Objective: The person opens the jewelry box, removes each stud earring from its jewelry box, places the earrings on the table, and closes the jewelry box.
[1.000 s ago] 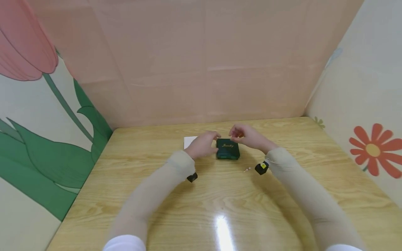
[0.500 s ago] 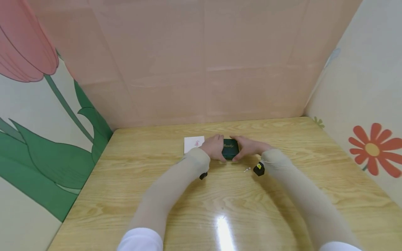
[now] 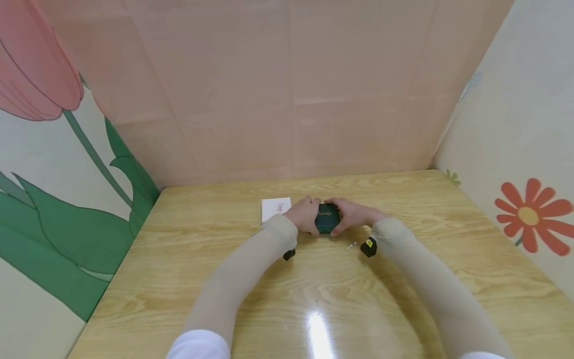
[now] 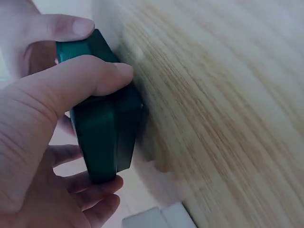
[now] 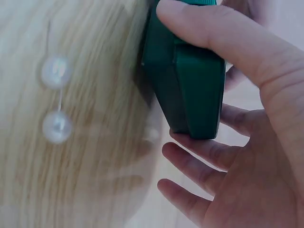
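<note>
A dark green jewelry box (image 3: 328,219) with gold lettering on its lid is held from both sides. My left hand (image 3: 305,215) grips its left side, with the thumb at the front and the fingers at the back. The right hand (image 3: 352,213) grips the opposite side in the same way. In the left wrist view the box (image 4: 97,133) looks closed, with a seam along its side. Whether it touches the table I cannot tell. Two white pearl earrings (image 5: 56,127) with thin pins lie on the wood beside the right hand.
A flat white box (image 3: 271,207) with pink print lies on the wooden table (image 3: 269,299), just left of my left hand. A pink backdrop (image 3: 287,99) stands behind the table. Flower-printed panels (image 3: 529,214) flank it.
My left hand has moved right onto the jewelry box, uncovering more of the white box. The right hand has come down from above the lid to the box's right side. Both now grip it.
</note>
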Motion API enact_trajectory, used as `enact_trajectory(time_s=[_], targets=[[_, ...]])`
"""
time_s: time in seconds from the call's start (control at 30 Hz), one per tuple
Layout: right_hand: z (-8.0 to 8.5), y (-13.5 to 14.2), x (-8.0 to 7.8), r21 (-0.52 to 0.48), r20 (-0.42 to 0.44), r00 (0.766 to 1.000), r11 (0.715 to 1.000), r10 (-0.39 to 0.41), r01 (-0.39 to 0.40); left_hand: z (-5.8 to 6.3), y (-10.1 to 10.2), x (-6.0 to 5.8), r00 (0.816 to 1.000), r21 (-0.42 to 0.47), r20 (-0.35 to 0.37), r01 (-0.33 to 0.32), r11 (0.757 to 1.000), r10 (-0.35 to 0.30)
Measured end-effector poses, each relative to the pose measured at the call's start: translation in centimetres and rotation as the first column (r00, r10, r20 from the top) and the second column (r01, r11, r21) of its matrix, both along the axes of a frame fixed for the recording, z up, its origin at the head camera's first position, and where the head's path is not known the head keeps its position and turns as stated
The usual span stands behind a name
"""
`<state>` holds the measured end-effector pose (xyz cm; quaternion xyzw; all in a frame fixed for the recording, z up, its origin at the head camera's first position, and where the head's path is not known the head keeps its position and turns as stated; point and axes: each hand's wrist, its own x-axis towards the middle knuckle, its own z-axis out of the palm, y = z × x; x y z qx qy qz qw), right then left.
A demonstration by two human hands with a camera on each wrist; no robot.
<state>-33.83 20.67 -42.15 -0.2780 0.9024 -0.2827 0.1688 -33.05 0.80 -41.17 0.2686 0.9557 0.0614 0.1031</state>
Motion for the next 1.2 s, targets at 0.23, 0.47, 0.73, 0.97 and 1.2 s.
enact_trajectory(time_s=[0.23,0.47,0.73,0.97,1.2], targets=[[2.4,-0.9,2.0,-0.068,-0.113,0.992,0.995,0.063,-0.071,1.8,-3.4,2.4,0.999,0.221,-0.025,0.048,0.974,-0.044],[5.2,-3.2,5.5,-0.027,-0.189,0.978,0.995,0.094,-0.1,2.8,-7.3,6.3,0.995,0.379,-0.061,0.093,0.921,-0.075],[4.7,-4.7,8.7,0.026,-0.172,0.974,0.989,0.147,-0.145,2.2,-9.2,9.3,0.994,0.404,0.016,0.092,0.91,-0.107],[2.6,-4.9,9.5,0.078,-0.134,0.976,0.984,0.17,-0.161,0.5,-9.2,9.8,0.985,0.359,0.077,0.119,0.926,-0.157],[0.7,-4.8,9.7,0.115,-0.131,0.973,0.978,0.188,-0.173,-1.3,-8.7,9.3,0.977,0.275,0.077,0.169,0.946,-0.197]])
